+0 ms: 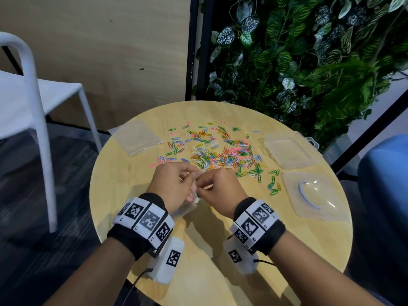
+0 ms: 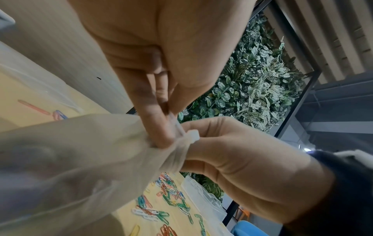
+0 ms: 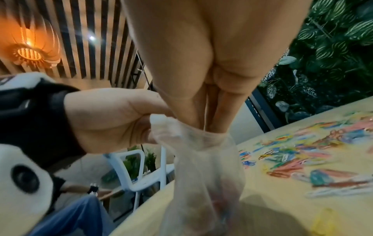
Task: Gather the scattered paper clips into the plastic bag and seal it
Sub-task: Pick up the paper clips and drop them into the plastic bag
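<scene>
My left hand (image 1: pixel 174 180) and right hand (image 1: pixel 220 186) pinch the plastic bag (image 3: pixel 201 167) mouth at centre frame; most paper clips (image 1: pixel 220 149) lie ungathered on the tabletop (image 1: pixel 123 195), sealing undone.

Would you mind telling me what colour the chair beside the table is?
The chair is white; the head view shows it best.

No readable text anywhere — only black-and-white coded squares on the wristbands (image 1: pixel 143 219).
</scene>
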